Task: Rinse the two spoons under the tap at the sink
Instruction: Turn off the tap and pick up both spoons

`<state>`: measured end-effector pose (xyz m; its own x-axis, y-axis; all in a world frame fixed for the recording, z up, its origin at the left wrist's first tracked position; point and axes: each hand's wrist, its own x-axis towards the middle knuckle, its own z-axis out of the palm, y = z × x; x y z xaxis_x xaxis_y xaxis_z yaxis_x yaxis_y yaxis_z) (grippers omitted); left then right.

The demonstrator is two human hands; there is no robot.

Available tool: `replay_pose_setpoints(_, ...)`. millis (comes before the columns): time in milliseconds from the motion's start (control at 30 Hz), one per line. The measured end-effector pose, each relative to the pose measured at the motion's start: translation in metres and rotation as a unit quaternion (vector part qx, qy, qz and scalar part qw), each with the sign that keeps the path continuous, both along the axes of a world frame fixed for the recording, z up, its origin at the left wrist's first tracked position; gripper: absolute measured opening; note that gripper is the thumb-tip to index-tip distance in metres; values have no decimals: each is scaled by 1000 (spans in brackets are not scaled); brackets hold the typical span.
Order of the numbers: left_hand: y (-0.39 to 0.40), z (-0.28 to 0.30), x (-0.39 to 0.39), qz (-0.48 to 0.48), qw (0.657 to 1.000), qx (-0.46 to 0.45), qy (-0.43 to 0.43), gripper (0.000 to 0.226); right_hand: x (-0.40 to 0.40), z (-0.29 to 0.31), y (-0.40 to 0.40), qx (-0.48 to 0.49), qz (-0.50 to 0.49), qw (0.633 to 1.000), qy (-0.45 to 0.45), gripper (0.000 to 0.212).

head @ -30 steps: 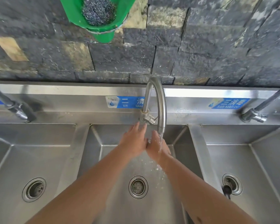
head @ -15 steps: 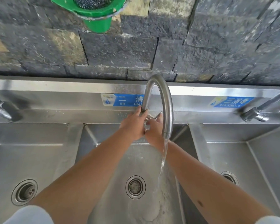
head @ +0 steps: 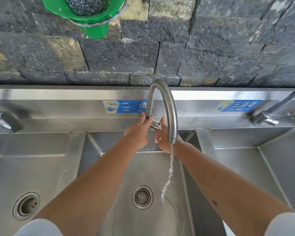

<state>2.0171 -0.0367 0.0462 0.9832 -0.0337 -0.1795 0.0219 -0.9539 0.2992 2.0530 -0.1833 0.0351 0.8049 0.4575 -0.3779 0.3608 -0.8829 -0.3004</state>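
A curved steel tap [head: 169,106] stands behind the middle sink basin [head: 160,223]. A thin stream of water [head: 169,172] falls from its spout toward the basin floor, right of the drain [head: 142,197]. My left hand [head: 138,133] grips the foot of the tap pipe. My right hand [head: 162,138] reaches behind the spout, fingers on the small tap handle [head: 156,125]. No spoon shows in either hand or in the basin.
Steel basins lie to the left [head: 26,206] and right [head: 262,167], each with its own tap, the left tap [head: 0,120] and the right tap [head: 269,114]. A green holder [head: 92,26] with steel wool hangs on the dark stone wall above.
Both hands have moved up from under the running water to the base of the tap. The stream has thinned and now falls free into the basin.
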Motion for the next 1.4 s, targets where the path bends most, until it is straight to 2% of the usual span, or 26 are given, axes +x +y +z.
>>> replay_pose_setpoints(67,-1,-1,0,2,1000,-3,4,101,0,-1,0,-4,13,1000,2,27)
replay_pose_setpoints(167,-3,-2,0,6,1000,-2,28,103,2,0,-1,-23,20,1000,0,20)
replay_pose_setpoints(200,-4,-2,0,9,999,-2,35,104,4,-2,-1,-32,22,999,0,28)
replay_pose_setpoints(300,-6,0,-3,15,999,2,48,104,4,2,-1,-51,10,999,13,69)
replay_pose_setpoints(367,-8,3,-5,20,998,-3,65,102,0,8,-5,-43,-6,999,24,76)
replay_pose_setpoints(467,-13,8,-16,16,996,-23,87,90,-9,18,-14,-22,10,1000,13,74)
replay_pose_setpoints(567,-20,7,-38,1,996,-62,62,60,-28,24,-23,11,45,999,7,63)
replay_pose_setpoints(600,-23,6,-47,-2,996,-63,56,57,-36,24,-26,10,58,998,8,64)
replay_pose_setpoints(767,-41,-1,-96,-10,998,-15,63,70,-88,15,-48,20,11,999,24,65)
replay_pose_setpoints(900,-61,-1,-133,-24,998,-27,48,70,-138,11,-73,47,-37,996,60,68)
replay_pose_setpoints(1133,-110,-11,-183,-55,997,12,57,77,-220,0,-143,-20,-100,993,58,84)
replay_pose_setpoints(1400,-194,-12,-200,-102,992,6,74,89,-246,-5,-236,-40,-164,985,42,88)
